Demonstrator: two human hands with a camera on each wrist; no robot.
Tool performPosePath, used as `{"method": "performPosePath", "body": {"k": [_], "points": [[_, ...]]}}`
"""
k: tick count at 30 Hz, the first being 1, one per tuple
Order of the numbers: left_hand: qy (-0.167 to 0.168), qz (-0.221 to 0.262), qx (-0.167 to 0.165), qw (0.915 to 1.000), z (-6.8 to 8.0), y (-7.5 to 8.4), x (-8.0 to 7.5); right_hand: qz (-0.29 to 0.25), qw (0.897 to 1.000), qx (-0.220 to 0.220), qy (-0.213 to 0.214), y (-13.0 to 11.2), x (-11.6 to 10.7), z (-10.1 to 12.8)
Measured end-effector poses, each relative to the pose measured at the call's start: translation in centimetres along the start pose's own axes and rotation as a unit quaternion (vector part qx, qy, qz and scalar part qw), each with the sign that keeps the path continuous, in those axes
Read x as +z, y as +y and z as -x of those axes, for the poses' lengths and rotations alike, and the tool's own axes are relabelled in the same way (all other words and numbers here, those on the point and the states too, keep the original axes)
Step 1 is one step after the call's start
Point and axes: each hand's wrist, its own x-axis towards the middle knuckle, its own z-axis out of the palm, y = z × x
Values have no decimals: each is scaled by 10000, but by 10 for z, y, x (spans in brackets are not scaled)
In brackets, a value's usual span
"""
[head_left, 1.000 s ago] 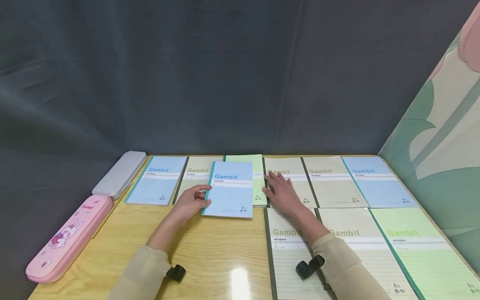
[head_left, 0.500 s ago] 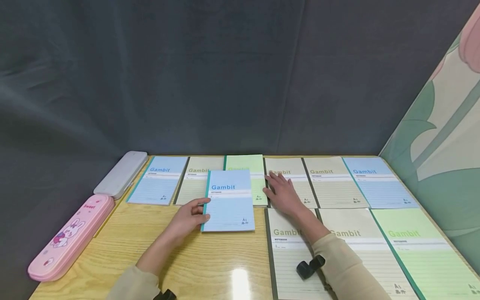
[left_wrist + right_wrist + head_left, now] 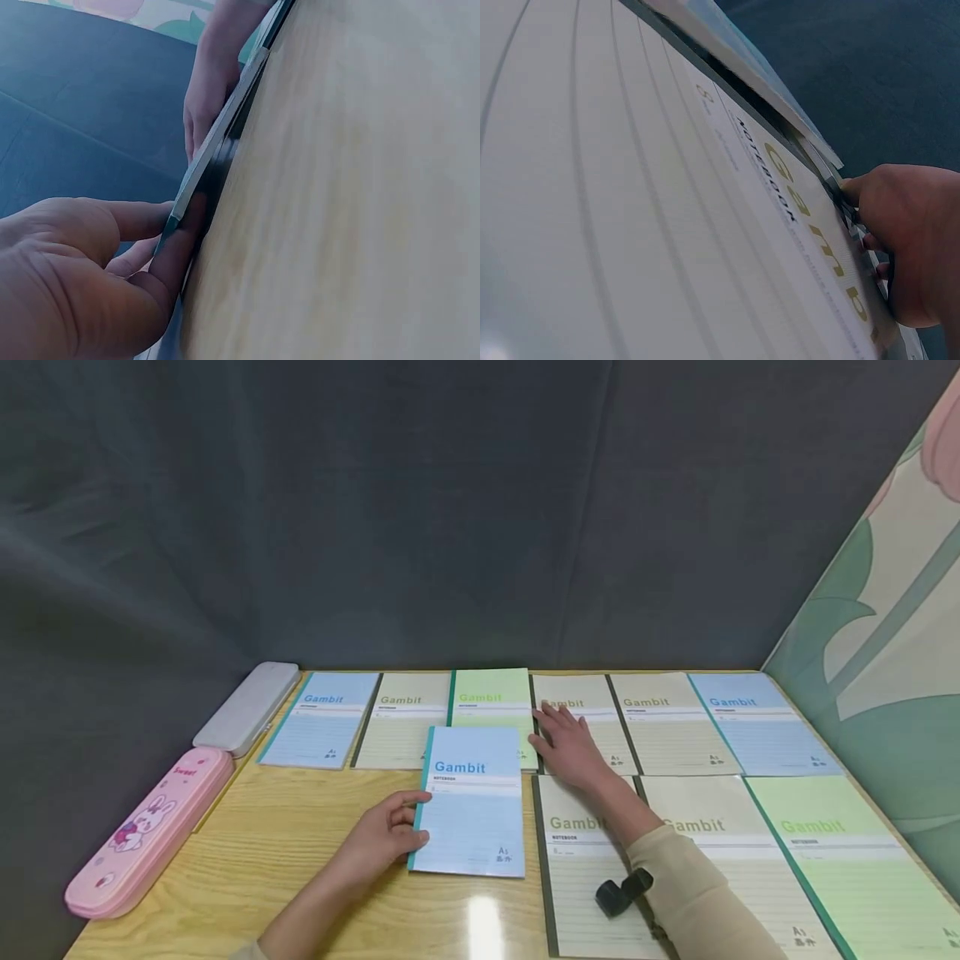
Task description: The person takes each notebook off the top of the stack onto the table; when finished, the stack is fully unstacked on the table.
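My left hand [image 3: 382, 835] pinches a blue Gambit notebook [image 3: 472, 818] at its teal spine, thumb on the cover side and fingers at the edge. In the left wrist view, the notebook's thin edge [image 3: 225, 127] is held between thumb and fingers, raised above the wood. It overlaps the lower part of a green notebook [image 3: 487, 702] in the head view. My right hand [image 3: 573, 747] rests on a beige notebook [image 3: 611, 739] in the back row, fingers spread toward the green one's right edge. The right wrist view shows this hand [image 3: 915, 232] beyond a large beige cover [image 3: 667, 187].
A blue notebook [image 3: 318, 727] and a beige one [image 3: 397, 735] lie at back left. Another beige [image 3: 667, 735] and blue notebook [image 3: 761, 727] continue the row right. Larger notebooks fill the front right, one green [image 3: 855, 877]. A pink pencil case [image 3: 150, 835] and grey case [image 3: 247, 706] line the left edge.
The left hand has drawn the blue notebook toward the front of the table and slightly right, uncovering more of the green and beige notebooks behind. The right hand has stayed in place.
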Motion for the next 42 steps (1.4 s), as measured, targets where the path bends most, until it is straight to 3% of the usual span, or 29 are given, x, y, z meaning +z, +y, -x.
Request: {"method": "performPosePath", "body": {"k": [5,19,30,38,42], "points": [[-144,2,18,9999,12,-2,8,-13,10000,-52,-11,-1,-3,1],[-150,-80,-182,9997,41,-6,26,31,10000,-78,41,1,1,-2],[-99,-199,-587,9980,51,-3,32,43,10000,-16,33,1,2,-1],[-236,-301,-583,9976,54,0,32,64,10000,-1,39,1,1,-2],[-227,-719,-531,9957,53,2,32,39,10000,53,-49,2,1,-2]]}}
